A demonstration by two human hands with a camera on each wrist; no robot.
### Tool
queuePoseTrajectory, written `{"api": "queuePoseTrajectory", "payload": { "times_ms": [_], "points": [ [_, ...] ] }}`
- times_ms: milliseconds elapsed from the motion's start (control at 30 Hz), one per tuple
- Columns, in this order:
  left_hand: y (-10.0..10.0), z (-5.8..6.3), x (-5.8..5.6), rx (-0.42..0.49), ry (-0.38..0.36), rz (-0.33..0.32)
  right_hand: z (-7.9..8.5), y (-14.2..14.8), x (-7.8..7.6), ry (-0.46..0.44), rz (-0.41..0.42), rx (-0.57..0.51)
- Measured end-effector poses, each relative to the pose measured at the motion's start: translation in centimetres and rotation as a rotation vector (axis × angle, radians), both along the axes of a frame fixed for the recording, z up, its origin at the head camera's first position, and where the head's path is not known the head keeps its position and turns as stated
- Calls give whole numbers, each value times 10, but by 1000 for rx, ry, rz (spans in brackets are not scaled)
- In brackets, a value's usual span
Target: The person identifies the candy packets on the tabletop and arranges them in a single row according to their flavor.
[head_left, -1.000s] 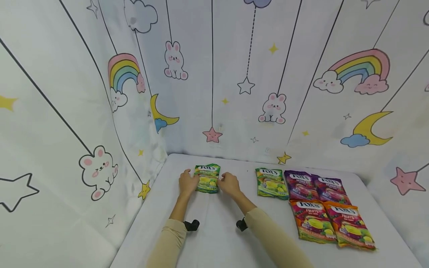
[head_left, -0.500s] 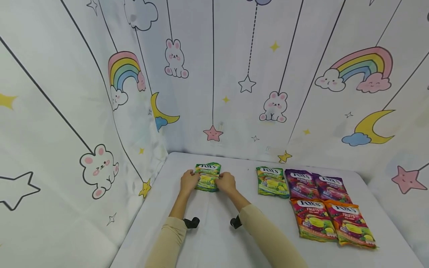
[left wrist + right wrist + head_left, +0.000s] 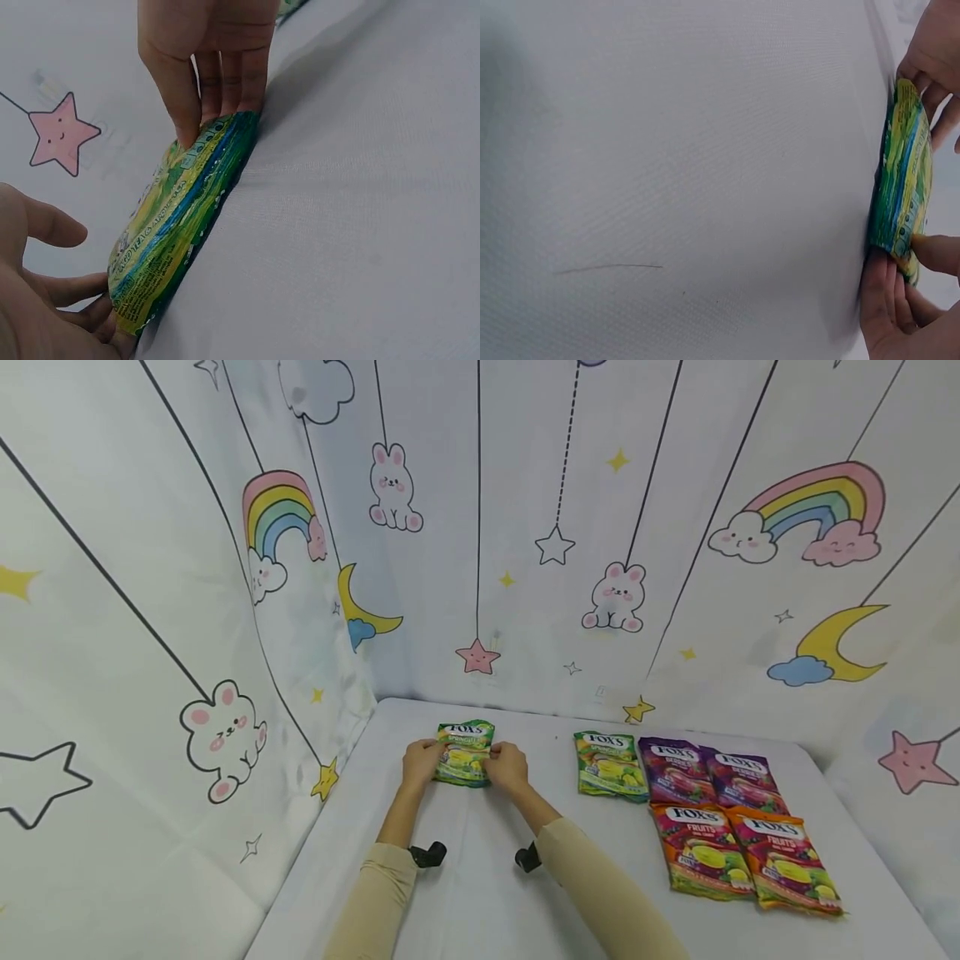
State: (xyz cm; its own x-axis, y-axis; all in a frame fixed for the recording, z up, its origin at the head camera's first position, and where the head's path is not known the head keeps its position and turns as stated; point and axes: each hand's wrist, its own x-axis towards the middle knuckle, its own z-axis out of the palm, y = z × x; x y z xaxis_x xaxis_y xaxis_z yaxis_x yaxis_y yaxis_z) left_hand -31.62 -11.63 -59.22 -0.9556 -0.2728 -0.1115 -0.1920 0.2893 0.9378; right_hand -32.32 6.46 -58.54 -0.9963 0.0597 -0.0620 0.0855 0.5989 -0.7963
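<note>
A green-and-yellow Fox's candy bag (image 3: 465, 755) lies face up near the back left of the white table, between both hands. My right hand (image 3: 507, 766) pinches its right-hand end. In the right wrist view the thumb (image 3: 934, 253) presses on top and the fingers (image 3: 879, 296) reach under. At the other end is my left hand (image 3: 420, 762). The left wrist view shows its fingers (image 3: 82, 285) touching the bag's edge, while the thumb (image 3: 60, 225) stands off the wrapper.
To the right lie a second green bag (image 3: 609, 767), two purple bags (image 3: 677, 772) side by side, and two orange-and-red bags (image 3: 701, 852) in front of them. White cloth walls (image 3: 480, 568) with cartoon prints rise behind and at the sides.
My right hand has moved a little left, in against the bag. The left hand and the bag have hardly moved. The head view has shifted slightly.
</note>
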Motion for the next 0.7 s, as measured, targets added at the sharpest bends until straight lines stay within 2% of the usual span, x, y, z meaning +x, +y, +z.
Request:
{"api": "queuePoseTrajectory", "payload": {
  "times_ms": [133, 467, 700],
  "points": [
    [0, 3, 1, 41, -8, 6, 1, 0, 1, 25, -6, -4],
    [2, 10, 3, 62, -10, 0, 3, 2, 3, 56, -5, -19],
    [5, 16, 1, 112, 16, -9, 10, 6, 1, 65, -11, -7]
  ]
}}
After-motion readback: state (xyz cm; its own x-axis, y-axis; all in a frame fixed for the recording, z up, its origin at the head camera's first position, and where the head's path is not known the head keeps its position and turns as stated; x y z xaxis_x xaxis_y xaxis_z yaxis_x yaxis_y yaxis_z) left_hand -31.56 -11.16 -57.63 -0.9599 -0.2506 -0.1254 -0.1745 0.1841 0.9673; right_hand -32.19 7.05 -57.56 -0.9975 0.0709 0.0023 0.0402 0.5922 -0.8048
